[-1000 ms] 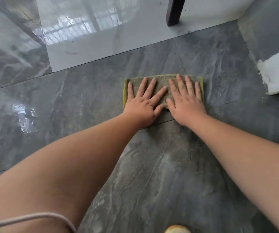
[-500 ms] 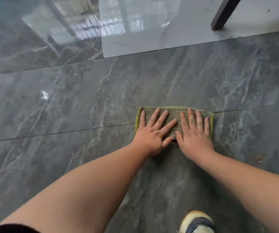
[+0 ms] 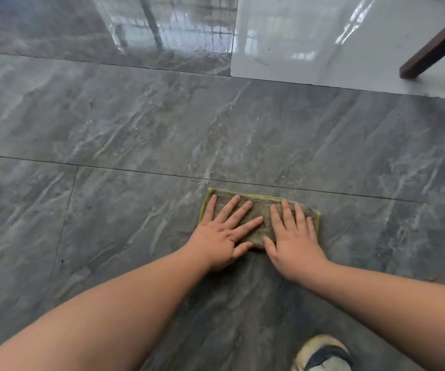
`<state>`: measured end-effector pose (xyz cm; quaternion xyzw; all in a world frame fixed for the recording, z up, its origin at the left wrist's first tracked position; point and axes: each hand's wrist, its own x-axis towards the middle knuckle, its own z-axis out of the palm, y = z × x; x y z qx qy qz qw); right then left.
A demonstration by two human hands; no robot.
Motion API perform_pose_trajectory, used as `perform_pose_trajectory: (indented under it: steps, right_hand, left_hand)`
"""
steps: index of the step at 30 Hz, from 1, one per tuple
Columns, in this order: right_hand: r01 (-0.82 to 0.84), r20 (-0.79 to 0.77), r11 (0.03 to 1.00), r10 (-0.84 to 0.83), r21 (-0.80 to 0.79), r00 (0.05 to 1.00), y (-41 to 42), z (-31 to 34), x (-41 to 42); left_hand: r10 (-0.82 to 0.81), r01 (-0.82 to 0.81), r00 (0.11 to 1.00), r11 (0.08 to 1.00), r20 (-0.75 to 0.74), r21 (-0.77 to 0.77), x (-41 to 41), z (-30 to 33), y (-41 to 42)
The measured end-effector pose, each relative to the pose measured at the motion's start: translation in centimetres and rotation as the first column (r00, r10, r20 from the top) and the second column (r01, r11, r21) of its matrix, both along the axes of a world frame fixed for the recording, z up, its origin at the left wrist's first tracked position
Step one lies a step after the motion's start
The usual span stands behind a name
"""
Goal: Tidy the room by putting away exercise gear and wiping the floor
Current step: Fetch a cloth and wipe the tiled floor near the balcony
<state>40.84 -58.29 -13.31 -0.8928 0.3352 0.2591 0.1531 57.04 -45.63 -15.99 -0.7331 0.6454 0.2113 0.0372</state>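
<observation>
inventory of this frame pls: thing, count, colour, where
cloth: 1, grey-green with yellow-green edging, flat on the dark floor right of centre, under both hands
dark floor tiles: several, glossy grey with pale veining, most of the view
pale floor tile: 1 area, glossy off-white, top right
furniture leg: 1, dark brown, slanted, standing on the pale tile at the right edge
shoe: 1, cream and dark blue, bottom edge right of centre
left hand: 1, fingers spread flat, pressing the cloth's left part
right hand: 1, fingers straight, pressing the cloth's right part
</observation>
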Motion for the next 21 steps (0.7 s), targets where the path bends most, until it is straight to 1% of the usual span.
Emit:
perform_pose_trajectory:
  steps: [2,4,7,10,14,17,21]
  right_hand:
    - [0.000,0.024,0.996,0.002,-0.090,1.000,0.3,0.1,0.5]
    - [0.046,0.093,0.985,-0.031,-0.165,0.995,0.4,-0.3,0.6]
    - [0.131,0.138,0.978,-0.109,-0.161,0.984,0.9,-1.8,0.3]
    - [0.192,0.182,0.960,-0.155,-0.204,0.971,1.8,-3.3,0.1]
    - [0.155,0.229,0.958,-0.099,-0.240,0.968,3.8,-3.9,-0.2]
    - [0.113,0.245,0.972,-0.060,-0.208,0.968,6.9,-3.8,-0.4]
    - [0.009,0.228,0.989,0.025,-0.148,0.973,11.0,-3.9,1.4]
  left_hand:
    - [0.030,-0.030,0.999,1.000,-0.019,0.001,-0.1,0.4,-0.1]
    - [0.100,-0.102,0.994,0.994,-0.040,-0.036,-0.6,0.5,-0.7]
    - [0.230,-0.234,0.972,0.967,-0.045,-0.102,-0.7,-0.1,-1.7]
    - [0.215,-0.211,0.976,0.970,0.027,-0.118,-0.5,-1.3,-1.5]
    - [0.230,-0.225,0.972,0.970,0.048,-0.093,-1.1,-1.8,0.3]
    - [0.232,-0.226,0.971,0.971,0.061,-0.081,-0.9,-1.7,3.7]
    - [0.209,-0.205,0.974,0.977,0.090,-0.050,1.3,-1.5,9.2]
